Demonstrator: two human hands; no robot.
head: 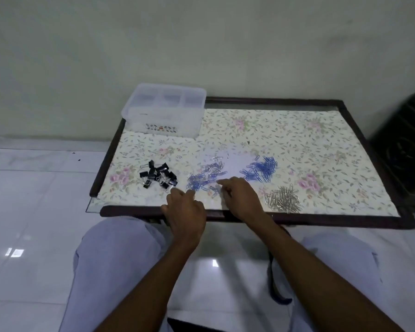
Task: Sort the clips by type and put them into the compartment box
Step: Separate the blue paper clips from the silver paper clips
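A mixed heap of blue and silver paper clips (205,178) lies at the table's front middle. My left hand (186,209) rests at its near left edge with the fingers bent down onto the table. My right hand (241,195) is at its near right edge, index finger reaching left into the clips. The knuckles hide both hands' fingertips, so any pinched clip is out of sight. Black binder clips (157,177) sit in a group to the left. A sorted pile of blue clips (262,170) and a silver pile (283,200) lie to the right. The clear compartment box (164,109) stands at the back left.
The low table (297,219) has a dark wooden frame and a floral cover under glass. A dark object (403,149) stands against the wall at the right. My knees are under the front edge, on a white tiled floor.
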